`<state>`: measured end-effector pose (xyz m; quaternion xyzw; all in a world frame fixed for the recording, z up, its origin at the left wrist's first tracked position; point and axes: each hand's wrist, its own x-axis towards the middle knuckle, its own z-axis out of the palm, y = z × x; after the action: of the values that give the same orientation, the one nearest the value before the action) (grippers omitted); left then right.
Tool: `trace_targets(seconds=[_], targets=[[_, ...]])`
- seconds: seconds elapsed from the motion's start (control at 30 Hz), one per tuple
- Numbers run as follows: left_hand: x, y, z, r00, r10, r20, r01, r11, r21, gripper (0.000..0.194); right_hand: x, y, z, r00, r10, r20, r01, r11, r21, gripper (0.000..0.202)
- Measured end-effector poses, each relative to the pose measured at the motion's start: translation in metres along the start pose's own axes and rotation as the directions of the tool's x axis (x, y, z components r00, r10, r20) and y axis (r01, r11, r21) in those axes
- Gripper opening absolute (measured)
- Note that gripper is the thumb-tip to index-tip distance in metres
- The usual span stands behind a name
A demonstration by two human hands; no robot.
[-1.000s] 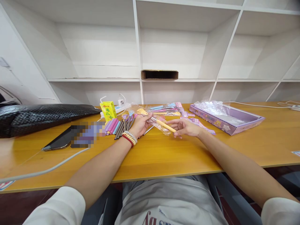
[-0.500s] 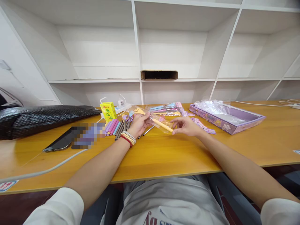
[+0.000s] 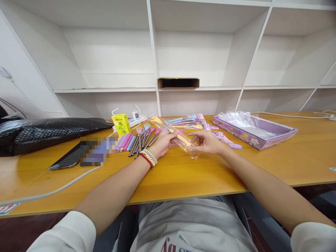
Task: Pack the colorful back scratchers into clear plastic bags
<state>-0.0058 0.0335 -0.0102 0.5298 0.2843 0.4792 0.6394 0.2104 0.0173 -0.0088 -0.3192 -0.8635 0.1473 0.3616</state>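
A yellow back scratcher (image 3: 183, 139) with a hand-shaped head lies slantwise inside a clear plastic sleeve (image 3: 194, 154). My left hand (image 3: 163, 142) is closed around its middle. At the handle end, my right hand (image 3: 207, 141) pinches the lower edge of the sleeve. Just left of my left hand lie several unwrapped scratcher rods (image 3: 141, 140) with coloured hand-shaped heads. Beside them sits a pile of loose pink, purple and blue handles (image 3: 126, 141). Behind my hands are several bagged scratchers (image 3: 186, 121).
A purple box tray (image 3: 273, 141) with clear plastic bags (image 3: 243, 121) stands to the right, near purple cards (image 3: 228, 140). Leftward are a yellow drink carton (image 3: 121, 125), a phone (image 3: 68, 157), a black wrapped bundle (image 3: 52, 134) and a white cable (image 3: 60, 185). White shelves rise behind.
The sleeve now reaches past the handle end, with the scratcher further inside it. My left hand has shifted slightly right and down; my right hand has moved slightly left.
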Motion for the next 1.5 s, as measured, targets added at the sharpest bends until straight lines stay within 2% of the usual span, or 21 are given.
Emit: trace_targets(seconds=[0.13,0.23,0.37,0.43,0.57,0.77,0.93,1.1,1.23,1.4,1.5], targets=[[0.001,0.001,-0.003,0.999,-0.025,-0.031,0.025,1.0,0.001,0.018,0.0,0.0,0.0,0.999,-0.014,-0.03,0.014,1.0,-0.008,0.046],[0.0,0.001,-0.001,0.998,-0.062,-0.022,0.062,0.998,0.001,0.019,-0.001,0.002,0.001,0.996,-0.055,-0.07,0.05,0.995,-0.081,0.044],[-0.004,0.0,0.007,0.994,-0.075,-0.077,0.072,0.996,-0.05,0.022,-0.001,0.003,0.004,0.957,-0.146,-0.249,0.086,0.967,-0.24,0.027],[-0.006,-0.001,0.011,0.991,-0.085,-0.101,0.079,0.995,-0.062,0.023,0.0,0.002,0.006,0.945,-0.166,-0.281,0.088,0.959,-0.271,0.023],[-0.007,-0.002,0.016,0.993,-0.089,-0.079,0.086,0.995,-0.044,0.023,0.001,0.0,0.007,0.967,-0.148,-0.207,0.101,0.97,-0.222,0.026],[-0.004,0.003,0.008,0.996,-0.061,-0.066,0.059,0.998,-0.029,0.021,0.0,-0.003,0.004,0.991,-0.087,-0.106,0.076,0.992,-0.101,0.032],[-0.005,0.001,0.008,0.996,-0.072,-0.047,0.072,0.997,0.003,0.02,0.0,-0.001,0.005,0.993,-0.087,-0.085,0.076,0.989,-0.127,0.032],[-0.007,-0.006,0.012,0.999,-0.048,-0.019,0.047,0.999,-0.015,0.023,-0.001,-0.002,0.008,0.992,-0.123,-0.027,0.117,0.982,-0.146,0.043],[-0.007,-0.011,0.014,0.996,-0.083,0.007,0.083,0.996,0.011,0.025,-0.002,-0.005,0.011,0.989,-0.146,0.036,0.149,0.981,-0.122,0.049],[-0.01,-0.009,0.015,0.995,-0.096,0.029,0.094,0.994,0.056,0.028,-0.002,-0.008,0.011,0.991,-0.127,0.05,0.132,0.985,-0.113,0.05],[-0.013,-0.006,0.018,0.995,-0.066,0.07,0.061,0.996,0.069,0.033,-0.001,-0.009,0.011,0.992,-0.112,0.053,0.118,0.985,-0.128,0.048]])
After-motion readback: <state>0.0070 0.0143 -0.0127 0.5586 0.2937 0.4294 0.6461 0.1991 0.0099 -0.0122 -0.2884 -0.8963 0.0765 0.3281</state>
